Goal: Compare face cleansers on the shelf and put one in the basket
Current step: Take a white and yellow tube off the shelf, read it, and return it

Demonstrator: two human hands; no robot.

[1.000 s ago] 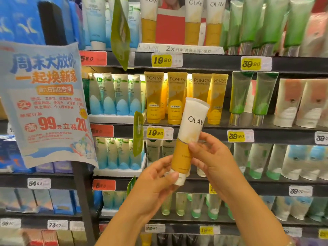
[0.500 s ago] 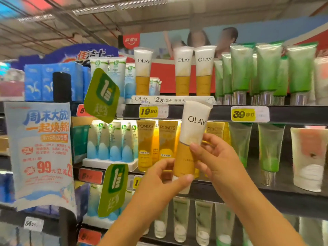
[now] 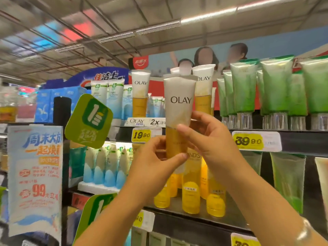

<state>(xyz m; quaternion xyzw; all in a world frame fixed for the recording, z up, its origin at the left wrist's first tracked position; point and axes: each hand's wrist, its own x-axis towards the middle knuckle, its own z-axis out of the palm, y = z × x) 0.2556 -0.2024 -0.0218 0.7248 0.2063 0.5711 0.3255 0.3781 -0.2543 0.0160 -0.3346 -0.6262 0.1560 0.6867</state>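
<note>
A white and yellow Olay cleanser tube (image 3: 179, 103) stands upright in front of the top shelf, cap end down, held by both hands. My left hand (image 3: 154, 166) grips its yellow lower part from the left. My right hand (image 3: 211, 139) holds its middle from the right, thumb across the front. More Olay tubes (image 3: 140, 95) stand on the top shelf (image 3: 301, 139) behind it. Yellow Pond's tubes (image 3: 192, 183) sit on the shelf below. No basket is in view.
Green tubes (image 3: 276, 89) fill the top shelf at the right. Blue and white tubes (image 3: 106, 167) stand lower left. Yellow price tags (image 3: 248, 141) line the shelf edges. A green hanging sign (image 3: 88, 121) and a paper promotion poster (image 3: 35, 178) jut out at the left.
The view has tilted upward, so the top shelf and ceiling now show. Both hands have lifted the Olay tube higher and turned it from tilted to upright, level with the top shelf.
</note>
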